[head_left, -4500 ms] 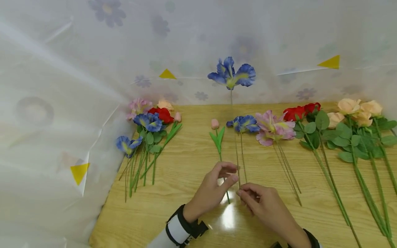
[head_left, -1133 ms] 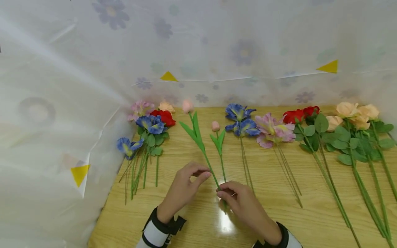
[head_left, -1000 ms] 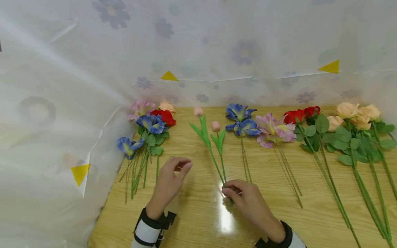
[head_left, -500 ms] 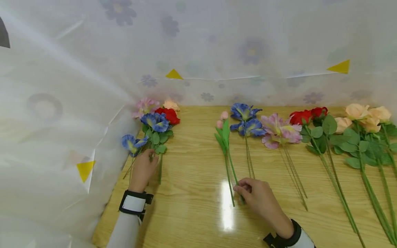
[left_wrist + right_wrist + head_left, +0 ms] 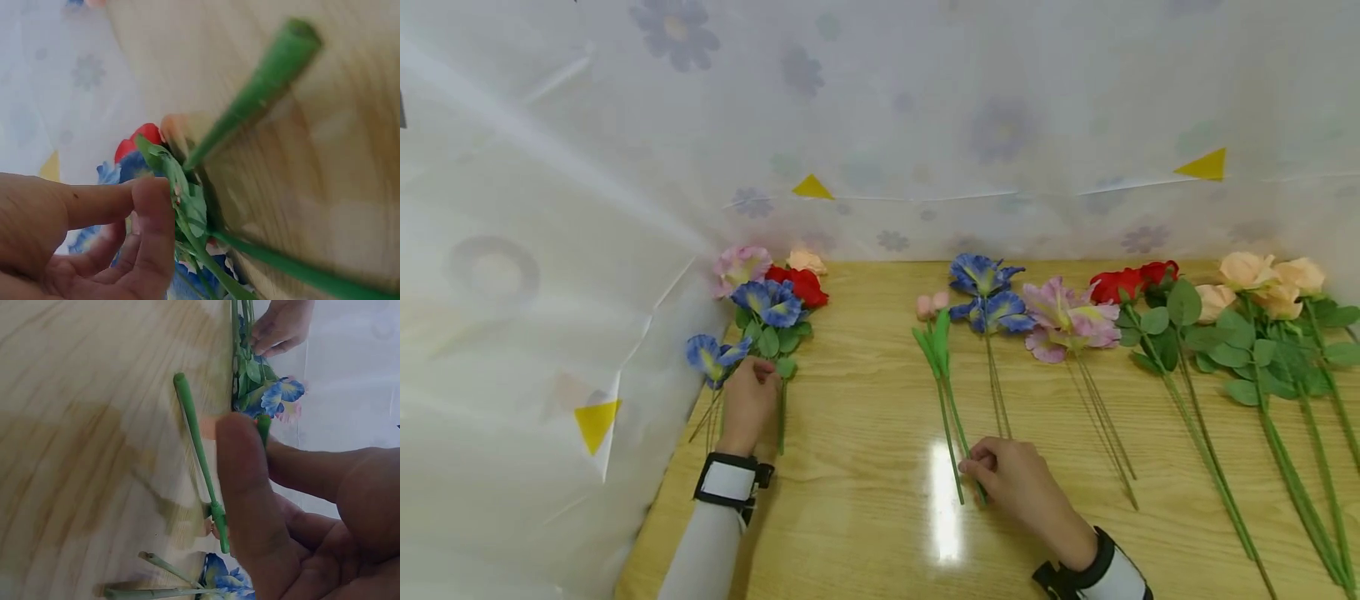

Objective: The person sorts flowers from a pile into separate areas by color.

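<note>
At the left pile my left hand [image 5: 751, 406] pinches a green flower stem [image 5: 215, 265] between thumb and forefinger, just below the leaves; which bloom it belongs to is hidden. Around it lie blue irises [image 5: 767, 302], a red rose [image 5: 805, 286], a peach rose [image 5: 806, 261] and a pink ruffled flower [image 5: 741, 268]. Near the middle of the table, my right hand [image 5: 1021, 479] pinches the lower end of a pink tulip [image 5: 941, 301] stem. That tulip lies close beside another pink tulip [image 5: 923, 308], their heads touching or nearly so.
Rightward along the wooden table [image 5: 850, 500] lie two blue irises [image 5: 992, 310], pink ruffled flowers [image 5: 1067, 321], red roses [image 5: 1131, 282] and peach roses [image 5: 1270, 279]. A whitish sheet [image 5: 925, 125] with yellow triangles rises behind and at left.
Earlier the right hand held a blue iris, now lying with the other iris. A tulip from the left pile now lies beside the middle tulip. The left hand has moved to the left pile.
</note>
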`<control>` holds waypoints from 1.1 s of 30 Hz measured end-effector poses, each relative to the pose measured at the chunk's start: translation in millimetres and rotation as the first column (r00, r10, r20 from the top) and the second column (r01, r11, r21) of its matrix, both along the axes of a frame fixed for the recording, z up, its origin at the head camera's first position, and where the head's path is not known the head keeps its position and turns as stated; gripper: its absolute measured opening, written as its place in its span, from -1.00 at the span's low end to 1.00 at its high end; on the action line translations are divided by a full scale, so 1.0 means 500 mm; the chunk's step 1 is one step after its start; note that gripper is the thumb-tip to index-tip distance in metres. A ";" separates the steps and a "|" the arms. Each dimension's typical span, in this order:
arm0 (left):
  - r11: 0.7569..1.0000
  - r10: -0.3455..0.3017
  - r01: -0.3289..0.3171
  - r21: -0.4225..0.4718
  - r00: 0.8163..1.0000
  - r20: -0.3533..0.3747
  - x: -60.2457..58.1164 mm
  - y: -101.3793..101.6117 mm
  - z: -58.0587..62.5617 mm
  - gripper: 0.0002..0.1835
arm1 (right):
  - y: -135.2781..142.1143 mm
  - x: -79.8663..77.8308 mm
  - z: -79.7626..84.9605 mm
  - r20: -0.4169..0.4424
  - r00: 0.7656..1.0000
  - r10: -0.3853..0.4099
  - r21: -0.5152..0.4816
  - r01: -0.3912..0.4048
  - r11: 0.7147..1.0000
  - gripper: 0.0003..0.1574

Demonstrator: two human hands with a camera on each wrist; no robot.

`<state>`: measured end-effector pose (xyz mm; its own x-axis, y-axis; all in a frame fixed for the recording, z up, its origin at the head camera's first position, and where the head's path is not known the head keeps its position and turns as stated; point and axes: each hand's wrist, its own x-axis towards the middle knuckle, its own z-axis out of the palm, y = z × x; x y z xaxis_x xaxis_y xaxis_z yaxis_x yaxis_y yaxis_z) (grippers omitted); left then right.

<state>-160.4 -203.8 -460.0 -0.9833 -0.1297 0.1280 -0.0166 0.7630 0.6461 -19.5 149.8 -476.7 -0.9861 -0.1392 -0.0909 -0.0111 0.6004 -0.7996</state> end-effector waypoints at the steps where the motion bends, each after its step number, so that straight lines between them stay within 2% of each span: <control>1: 0.999 0.007 -0.007 0.043 1.000 0.002 0.002 0.000 0.001 -0.75 | -0.001 0.001 -0.002 -0.004 1.000 0.008 0.013 -0.008 1.000 -0.86; 2: 0.996 0.007 -0.008 0.089 1.000 0.005 0.004 0.001 0.004 -0.70 | -0.002 0.001 -0.004 -0.010 1.000 0.012 0.032 -0.011 0.999 -0.85; 5: 0.988 0.004 -0.001 0.157 1.000 -0.016 0.013 0.005 0.015 -0.58 | -0.004 0.004 -0.008 -0.020 1.000 0.016 0.079 -0.014 0.997 -0.82; 9: 0.980 -0.016 0.036 0.193 0.994 -0.104 0.030 0.017 0.034 -0.66 | -0.004 0.005 -0.011 -0.056 0.998 0.001 0.122 0.006 0.992 -0.83; 11: 0.965 -0.041 0.078 0.249 0.988 -0.149 0.041 0.028 0.045 -0.73 | -0.003 0.004 -0.009 -0.074 0.997 0.000 0.118 0.009 0.993 -0.85; 13: 0.940 -0.089 0.148 0.308 0.976 -0.197 0.054 0.046 0.056 -0.75 | -0.003 0.003 -0.004 -0.097 0.995 0.004 0.098 0.005 0.995 -0.86; 15: 0.906 -0.151 0.233 0.353 0.957 -0.247 0.068 0.072 0.068 -0.77 | -0.004 0.003 0.002 -0.129 0.991 0.020 0.050 -0.013 0.999 -0.83; 18: 0.833 -0.267 0.371 0.411 0.919 -0.289 0.094 0.127 0.084 -0.81 | -0.010 0.006 0.015 -0.197 0.980 0.039 -0.047 -0.050 0.998 -0.73; 21: 0.748 -0.416 0.494 0.442 0.869 -0.268 0.134 0.192 0.099 -0.86 | -0.017 0.012 0.027 -0.245 0.968 0.057 -0.145 -0.094 0.985 -0.65; 24: 0.675 -0.545 0.562 0.477 0.816 -0.191 0.174 0.251 0.111 -0.88 | -0.026 0.016 0.033 -0.287 0.955 0.072 -0.187 -0.130 0.974 -0.66; 26: 0.658 -0.590 0.584 0.476 0.792 -0.156 0.193 0.280 0.117 -0.88 | -0.029 0.018 0.033 -0.316 0.946 0.076 -0.200 -0.145 0.969 -0.72; 30: 0.646 -0.625 0.592 0.482 0.773 -0.111 0.209 0.315 0.115 -0.88 | -0.029 0.024 0.029 -0.353 0.935 0.031 -0.235 -0.121 0.964 -0.84; 33: 0.618 -0.663 0.606 0.502 0.744 -0.082 0.216 0.328 0.113 -0.85 | -0.025 0.028 0.024 -0.383 0.924 -0.009 -0.255 -0.096 0.962 -0.87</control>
<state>-52.4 -40.0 -403.6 -0.8460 0.5181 0.1255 0.2677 0.2092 0.9405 -5.4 137.5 -464.7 -0.9312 -0.1496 0.3325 -0.3645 0.3598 -0.8589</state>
